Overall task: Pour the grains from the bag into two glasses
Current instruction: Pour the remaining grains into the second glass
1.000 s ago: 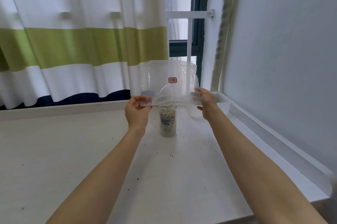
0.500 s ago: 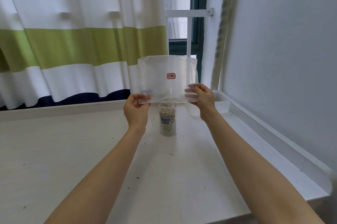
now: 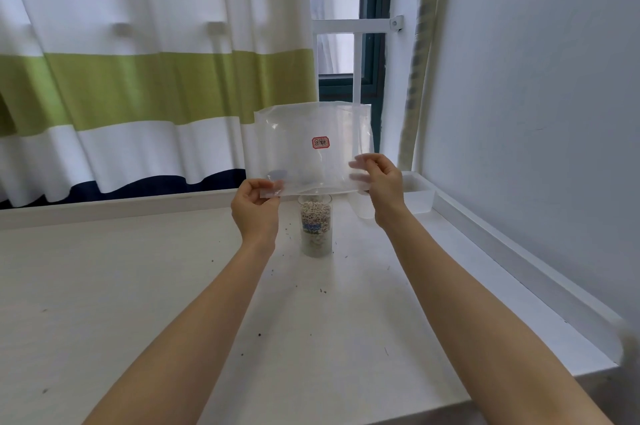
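Above the white tabletop (image 3: pixel 138 303), both hands are pinching the clear plastic bag (image 3: pixel 311 147) (seemingly empty), mouth hanging directly over the grain-filled glass (image 3: pixel 315 227) at frame centre: left hand (image 3: pixel 256 208), right hand (image 3: pixel 382 182).

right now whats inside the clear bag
The clear bag looks empty: curtain and window show through it. Fingers cover its lower corners. Below it stands a glass full of grains.

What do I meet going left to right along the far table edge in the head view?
Curtain → left hand → glass of grains → right hand → clear tub → wall.
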The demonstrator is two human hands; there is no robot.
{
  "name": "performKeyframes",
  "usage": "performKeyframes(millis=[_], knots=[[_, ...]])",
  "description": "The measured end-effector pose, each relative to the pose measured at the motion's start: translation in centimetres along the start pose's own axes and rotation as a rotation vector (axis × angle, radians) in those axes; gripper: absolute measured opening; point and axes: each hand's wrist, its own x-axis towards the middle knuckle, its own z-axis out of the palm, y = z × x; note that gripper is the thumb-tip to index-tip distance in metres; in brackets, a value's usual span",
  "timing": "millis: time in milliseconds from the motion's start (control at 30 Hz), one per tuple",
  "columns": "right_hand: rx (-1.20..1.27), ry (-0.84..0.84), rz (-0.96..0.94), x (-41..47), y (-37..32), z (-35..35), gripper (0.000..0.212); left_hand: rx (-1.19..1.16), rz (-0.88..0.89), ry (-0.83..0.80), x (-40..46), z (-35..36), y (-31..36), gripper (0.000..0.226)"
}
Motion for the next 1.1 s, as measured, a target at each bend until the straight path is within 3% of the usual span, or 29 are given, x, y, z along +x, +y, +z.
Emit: performKeyframes(millis=[167, 300, 700, 833, 933, 1100], knots=[[0.028, 0.060, 0.035, 0.1, -0.1, -0.1, 0.025, -0.017, -0.023, -0.042, 0.4, -0.1, 0.6, 0.034], [0.034, 0.114, 0.068, 0.7, -0.6, -0.1, 0.021, -0.117, -0.105, -0.077, 1.0, 0.0, 1.7, 0.020], [-0.013, 0.192, 0.186, 1.5, -0.7, 0.0, 0.021, -0.222, -0.295, 0.036, 2.8, -0.5, 2.7, 0.018], [0.007, 0.219, 0.242, 1.8, -0.9, -0.1, 0.020, -0.207, -0.269, -0.026, 2.7, -0.8, 3.0, 0.015], [-0.005, 0.269, 0.238, 1.9, -1.3, -0.2, 0.032, -0.229, -0.223, -0.135, 2.6, -1.2, 3.4, 0.024], [-0.083, 0.211, 0.148, 1.4, -1.8, 0.4, 0.031, -0.042, -0.027, -0.194, 2.3, -0.8, 3.6, 0.027]])
